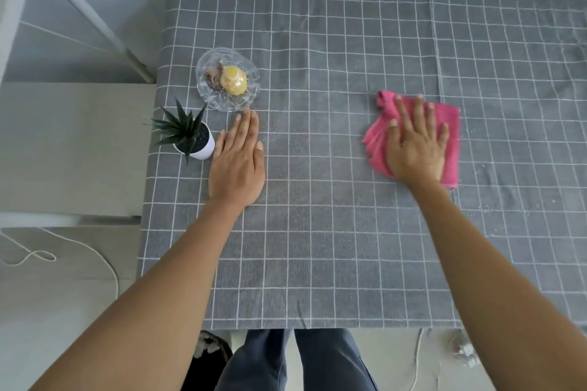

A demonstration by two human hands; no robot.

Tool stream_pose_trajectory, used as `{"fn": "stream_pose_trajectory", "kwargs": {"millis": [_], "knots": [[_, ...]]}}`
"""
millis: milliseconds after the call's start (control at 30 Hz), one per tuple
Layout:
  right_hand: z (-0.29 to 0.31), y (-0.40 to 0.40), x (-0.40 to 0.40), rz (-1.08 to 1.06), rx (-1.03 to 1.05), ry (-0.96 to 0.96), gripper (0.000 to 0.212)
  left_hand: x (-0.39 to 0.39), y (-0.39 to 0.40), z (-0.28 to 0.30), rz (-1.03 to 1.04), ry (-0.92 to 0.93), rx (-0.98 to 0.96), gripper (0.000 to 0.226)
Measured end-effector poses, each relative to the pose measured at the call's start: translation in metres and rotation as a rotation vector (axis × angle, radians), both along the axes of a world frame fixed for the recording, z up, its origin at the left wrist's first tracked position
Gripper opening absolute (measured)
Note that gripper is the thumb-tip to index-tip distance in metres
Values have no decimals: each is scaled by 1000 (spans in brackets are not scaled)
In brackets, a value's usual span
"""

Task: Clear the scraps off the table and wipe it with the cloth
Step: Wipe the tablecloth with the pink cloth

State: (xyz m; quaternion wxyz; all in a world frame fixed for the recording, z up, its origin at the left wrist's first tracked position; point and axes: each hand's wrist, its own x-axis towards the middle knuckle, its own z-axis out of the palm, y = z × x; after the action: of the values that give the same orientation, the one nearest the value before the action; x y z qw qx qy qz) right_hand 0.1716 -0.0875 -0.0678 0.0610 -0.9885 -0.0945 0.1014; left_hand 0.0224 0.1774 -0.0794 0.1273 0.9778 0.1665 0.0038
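A pink cloth lies flat on the right half of the table, which is covered with a grey checked tablecloth. My right hand presses flat on the cloth with fingers spread and straight. My left hand rests flat on the tablecloth at the left, fingers together, just below the glass dish. A few tiny pale crumbs speckle the tablecloth to the right of the cloth.
A clear glass dish holding a yellow cupcake and a brown wrapper stands at the left. A small potted succulent sits by the table's left edge. A dark bin stands on the floor under the front edge; cables trail on the floor.
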Motion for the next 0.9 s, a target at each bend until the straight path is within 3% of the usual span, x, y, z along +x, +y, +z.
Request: {"fn": "stream_pose_trajectory", "kwargs": {"millis": [267, 600, 733, 900], "knots": [[2, 15, -1, -234, 61, 11, 55, 1, 0, -2, 7, -13, 1, 55], [0, 155, -69, 264, 129, 30, 52, 0, 0, -1, -3, 11, 29, 59], [-2, 133, -55, 313, 152, 12, 50, 0, 0, 0, 3, 2, -13, 56], [-2, 92, -18, 76, 72, 39, 51, 1, 0, 0, 9, -6, -23, 56]]}}
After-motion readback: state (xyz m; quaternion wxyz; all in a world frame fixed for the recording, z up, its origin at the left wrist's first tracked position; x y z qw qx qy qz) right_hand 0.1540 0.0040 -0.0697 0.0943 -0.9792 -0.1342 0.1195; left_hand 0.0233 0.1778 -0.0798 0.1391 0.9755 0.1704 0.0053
